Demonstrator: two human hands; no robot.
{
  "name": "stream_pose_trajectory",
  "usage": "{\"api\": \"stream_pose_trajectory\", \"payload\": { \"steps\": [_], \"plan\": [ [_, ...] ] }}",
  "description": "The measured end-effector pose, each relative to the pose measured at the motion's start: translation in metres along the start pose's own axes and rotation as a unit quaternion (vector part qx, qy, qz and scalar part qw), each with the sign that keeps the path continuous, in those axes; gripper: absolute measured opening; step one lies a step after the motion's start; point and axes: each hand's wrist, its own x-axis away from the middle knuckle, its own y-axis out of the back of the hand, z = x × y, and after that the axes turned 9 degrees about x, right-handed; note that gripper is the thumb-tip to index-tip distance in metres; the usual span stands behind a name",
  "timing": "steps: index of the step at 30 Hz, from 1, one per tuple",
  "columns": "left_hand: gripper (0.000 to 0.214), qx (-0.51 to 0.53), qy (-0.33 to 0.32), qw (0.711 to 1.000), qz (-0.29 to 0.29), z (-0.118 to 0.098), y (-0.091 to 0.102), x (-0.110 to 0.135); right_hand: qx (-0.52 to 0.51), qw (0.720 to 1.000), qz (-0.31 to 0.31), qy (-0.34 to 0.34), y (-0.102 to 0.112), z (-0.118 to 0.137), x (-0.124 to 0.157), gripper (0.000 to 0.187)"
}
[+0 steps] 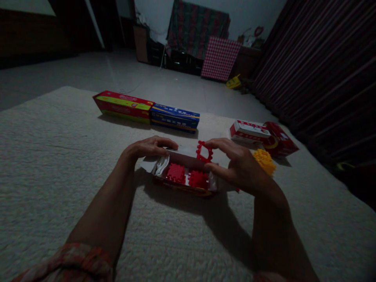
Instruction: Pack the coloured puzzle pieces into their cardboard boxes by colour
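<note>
The person sat low over a pale carpet [58, 156] in the dim room, both bare forearms stretched out to an open box [188, 188] lying on it. The right hand [237, 164] held a red frame piece [203, 152] just above the box's far edge, its grip pinching the piece between thumb and fingertips. The left hand [149, 148] lay across the box's far flap, fingers stretched flat. I could not tell whether its thumb was closed underneath.

Inside the box sat two red studded tiles [176, 172] side by side, with a crumpled white bag [161, 164] at the left end. A yellow toy piece [265, 160] lay just beyond the right hand. Farther back on the carpet, a red-and-yellow carton [123, 106] touched a blue carton [175, 116] end to end. Off to the right were a white carton [249, 132] and a red carton [280, 143].
</note>
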Motion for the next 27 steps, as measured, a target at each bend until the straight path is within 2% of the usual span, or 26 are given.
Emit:
{"api": "stream_pose_trajectory", "payload": {
  "steps": [2, 5, 9, 16, 23, 27],
  "plan": [
    [0.056, 0.003, -0.005, 1.000, 0.002, 0.002, 0.001, -0.001, -0.035, 0.998, 0.037, 0.030, -0.007, 0.024, -0.001, 0.031],
    [0.056, -0.001, -0.015, 1.000, 0.008, 0.003, 0.002, -0.002, -0.051, 0.995, 0.077, 0.044, -0.024, 0.037, -0.002, 0.026],
    [0.056, -0.003, -0.026, 1.000, 0.010, 0.005, 0.002, -0.003, -0.041, 0.994, 0.094, 0.026, -0.040, 0.039, -0.004, 0.026],
    [0.053, 0.013, -0.035, 0.999, 0.022, 0.004, 0.001, -0.002, -0.047, 0.993, 0.111, -0.018, -0.051, 0.043, -0.008, 0.024],
    [0.052, 0.006, -0.046, 0.998, 0.029, 0.006, 0.002, -0.003, -0.071, 0.994, 0.080, 0.002, -0.063, 0.038, -0.010, 0.022],
    [0.053, 0.003, -0.054, 0.998, 0.032, 0.008, 0.003, -0.004, -0.069, 0.994, 0.087, -0.002, -0.059, 0.037, -0.009, 0.022]
  ]
}}
